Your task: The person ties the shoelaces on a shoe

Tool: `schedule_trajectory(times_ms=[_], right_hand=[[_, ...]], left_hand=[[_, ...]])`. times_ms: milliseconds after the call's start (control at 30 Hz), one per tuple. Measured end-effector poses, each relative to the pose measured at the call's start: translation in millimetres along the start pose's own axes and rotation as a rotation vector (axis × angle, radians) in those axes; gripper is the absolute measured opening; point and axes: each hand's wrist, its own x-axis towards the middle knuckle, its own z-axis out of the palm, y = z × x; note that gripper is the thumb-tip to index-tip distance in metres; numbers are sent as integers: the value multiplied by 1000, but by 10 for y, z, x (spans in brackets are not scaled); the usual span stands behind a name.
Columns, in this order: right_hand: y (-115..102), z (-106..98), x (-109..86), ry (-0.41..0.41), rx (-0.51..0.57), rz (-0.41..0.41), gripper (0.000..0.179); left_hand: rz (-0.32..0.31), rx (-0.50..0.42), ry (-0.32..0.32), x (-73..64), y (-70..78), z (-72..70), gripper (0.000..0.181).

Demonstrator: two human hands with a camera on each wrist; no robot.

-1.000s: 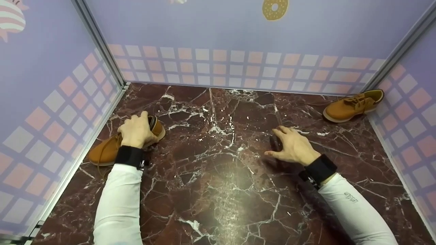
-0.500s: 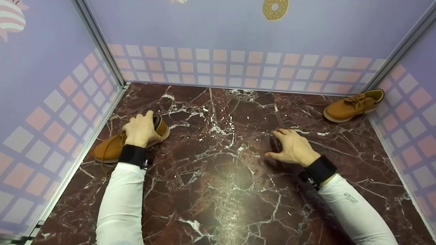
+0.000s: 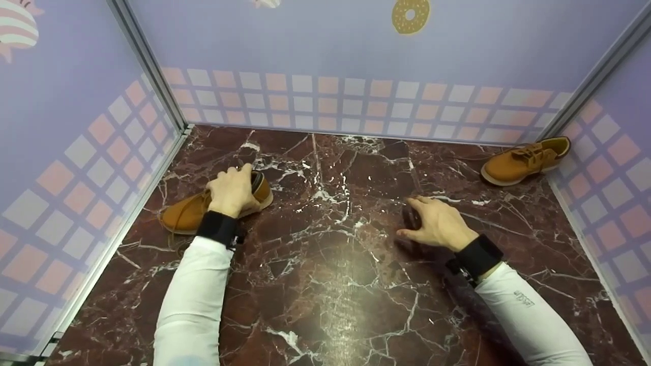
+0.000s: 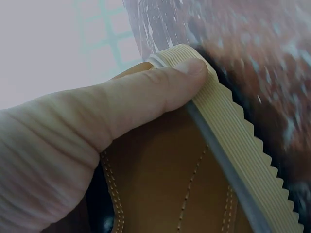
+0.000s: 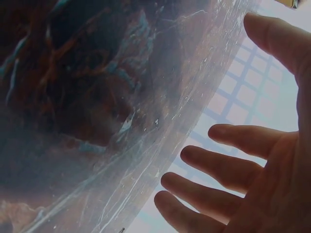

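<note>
Brown shoe [image 3: 184, 212] sits in front of the back wall [image 3: 330, 46], toward its left end, toe pointing left. I have the left hand [image 3: 231, 190] over its opening, gripping the heel half. Left wrist view: thumb [image 4: 146, 90] lies along the shoe's side, tip on the ridged sole edge [image 4: 243, 150]; other fingers hidden there, can't tell how deep they go. Also can't tell if the sole touches the surface [image 3: 315, 284].

My read: step in hand is shifting this shoe by its heel. I'd put thumb pressure on the firm sole edge, not the softer upper, so it doesn't crease. Hold the sole level; if it's lifted, the toe end is unsupported and would likely dip first. Loose lace [image 3: 178, 218] droops over the toe end; don't let it get under the sole. Slow and low.

Right hand [image 3: 437, 223]: in front of the back wall, right of its middle. Fingers [image 5: 218, 167] spread wide, thumb well apart, nothing held. Near the surface, contact unclear. I'd park it, maybe use it to steady the toe.

Second shoe [image 3: 516, 163]: close to the back wall's right end, toe also left, no hand on it. Give it clearance.
</note>
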Motion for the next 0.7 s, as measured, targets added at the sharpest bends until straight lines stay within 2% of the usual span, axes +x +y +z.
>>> schedule_trajectory(times_ms=[200,433,700], right_hand=[[-20,24,15,18,69,-10,91],[-61,47,39,49,189,-68,85],[-116,56,61,80,254,-93,81]], left_hand=[[51,13,8,38,179,49,103],[94,20,4,60,384,96,100],[153,45,1,54,629,146,97]])
